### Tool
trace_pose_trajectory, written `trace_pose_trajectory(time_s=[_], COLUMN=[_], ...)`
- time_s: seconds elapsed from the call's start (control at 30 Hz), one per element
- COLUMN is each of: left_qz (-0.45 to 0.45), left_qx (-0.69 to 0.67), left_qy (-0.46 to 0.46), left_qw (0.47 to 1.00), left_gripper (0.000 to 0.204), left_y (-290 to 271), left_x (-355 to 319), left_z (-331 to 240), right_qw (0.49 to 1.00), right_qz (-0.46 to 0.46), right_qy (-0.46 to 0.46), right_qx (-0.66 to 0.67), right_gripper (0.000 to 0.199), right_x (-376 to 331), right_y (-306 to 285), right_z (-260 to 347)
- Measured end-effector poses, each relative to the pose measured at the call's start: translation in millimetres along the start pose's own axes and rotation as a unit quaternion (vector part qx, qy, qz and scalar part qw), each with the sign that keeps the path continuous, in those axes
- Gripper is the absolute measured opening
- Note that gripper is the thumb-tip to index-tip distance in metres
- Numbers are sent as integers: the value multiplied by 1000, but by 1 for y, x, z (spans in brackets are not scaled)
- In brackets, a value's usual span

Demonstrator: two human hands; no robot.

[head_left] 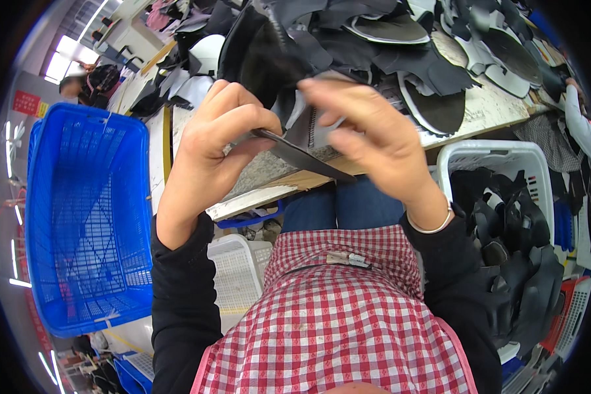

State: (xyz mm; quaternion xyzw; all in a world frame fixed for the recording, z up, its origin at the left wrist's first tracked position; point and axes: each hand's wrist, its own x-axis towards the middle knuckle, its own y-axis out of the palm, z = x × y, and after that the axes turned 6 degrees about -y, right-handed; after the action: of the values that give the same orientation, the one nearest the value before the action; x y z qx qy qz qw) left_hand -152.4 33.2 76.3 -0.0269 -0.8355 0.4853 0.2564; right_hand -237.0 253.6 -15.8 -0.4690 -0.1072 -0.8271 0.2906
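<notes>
Dark flat piece (302, 157), thin and pointed, at the centre of the frame, just above the table edge (256, 200). Pinched at its left end by the left hand (207, 148), thumb over the top and fingers curled beneath. Touched from the right by the right hand (374, 141), fingers stretched over its upper part; blurred there, so probably a light grip rather than a firm clench. Heap of black cut pieces (374, 46) piled across the top of the frame, right behind both hands. Blue plastic basket (85, 217) at the left side, well apart from the hands. White basket (492, 161) at the right, filled with more black pieces (519, 262). Red-and-white checked apron (335, 315) at the lower centre, black sleeves (180, 295) at either side.
</notes>
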Motion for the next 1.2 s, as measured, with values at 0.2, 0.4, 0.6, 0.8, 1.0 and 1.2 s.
trace_pose_trajectory(time_s=[0.2,0.4,0.6,0.8,1.0,1.2], left_qz=[-27,-127,-261,-263,-228,-234], left_qx=[61,96,77,52,80,34], left_qy=[25,30,-19,8,-12,-1], left_qw=[997,987,962,963,970,972], left_gripper=[36,36,38,34,33,43], left_y=[24,64,94,102,111,116], left_x=[9,-10,-25,-35,-44,-45], left_z=[3,37,49,58,60,55], right_qw=[860,867,864,888,837,858], right_qz=[245,111,93,137,148,136], right_qy=[100,17,-8,-37,-134,-184], right_qx=[-437,-486,-495,-437,-509,-459], right_gripper=[65,42,25,20,17,10], right_x=[12,5,0,-2,-7,-7], right_y=[-2,-18,-9,3,16,24], right_z=[-23,-61,-61,-42,-42,-50])
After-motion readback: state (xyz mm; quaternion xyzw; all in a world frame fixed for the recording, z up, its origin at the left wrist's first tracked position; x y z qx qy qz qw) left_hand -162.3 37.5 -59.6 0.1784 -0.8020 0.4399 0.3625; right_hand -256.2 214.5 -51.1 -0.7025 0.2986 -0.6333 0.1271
